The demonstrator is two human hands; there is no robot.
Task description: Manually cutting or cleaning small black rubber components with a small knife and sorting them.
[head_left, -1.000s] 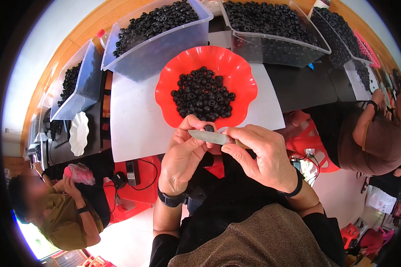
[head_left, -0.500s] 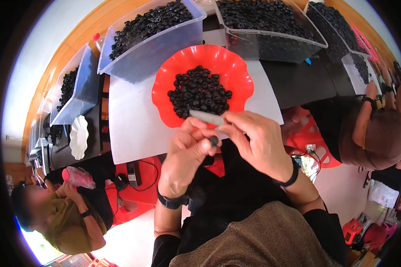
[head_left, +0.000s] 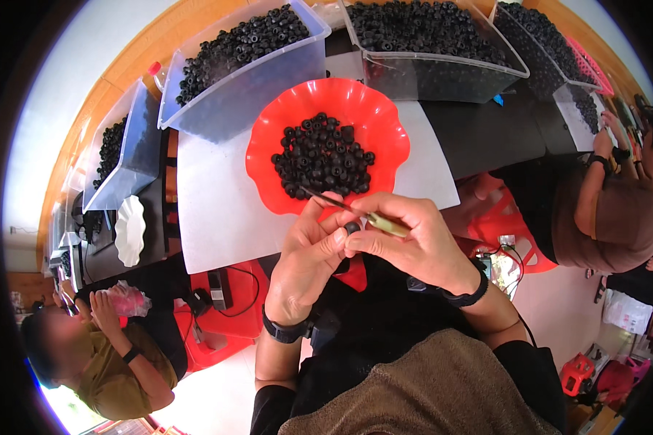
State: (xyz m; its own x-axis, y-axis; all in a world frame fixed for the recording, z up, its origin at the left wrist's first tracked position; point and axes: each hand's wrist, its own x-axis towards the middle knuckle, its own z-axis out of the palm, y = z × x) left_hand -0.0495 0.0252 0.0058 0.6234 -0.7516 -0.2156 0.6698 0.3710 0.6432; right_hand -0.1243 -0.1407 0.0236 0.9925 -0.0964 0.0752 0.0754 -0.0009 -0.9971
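My left hand (head_left: 305, 267) pinches a small round black part (head_left: 352, 227) between thumb and fingertips. In my right hand (head_left: 429, 250) is a small knife (head_left: 389, 224) with a pale greenish handle, its thin dark blade pointing left, just above the black part. Whether the edge touches the part cannot be made out. Both hands are close together at the near edge of a red scalloped bowl (head_left: 393, 141). Inside that bowl lies a heap of similar black parts (head_left: 323, 156), some showing a hole in the middle.
White sheeting (head_left: 214, 225) lies under the bowl. Behind it stand a bluish clear bin (head_left: 268, 83) and another clear bin (head_left: 442, 76), both heaped with black parts. A white scalloped dish (head_left: 130, 230) is at left. One person (head_left: 116, 370) sits left, another (head_left: 606, 217) right.
The knife has turned from its broad, pale flat side to a thin edge-on view. My right hand has drawn in closer to the black part and my left hand.
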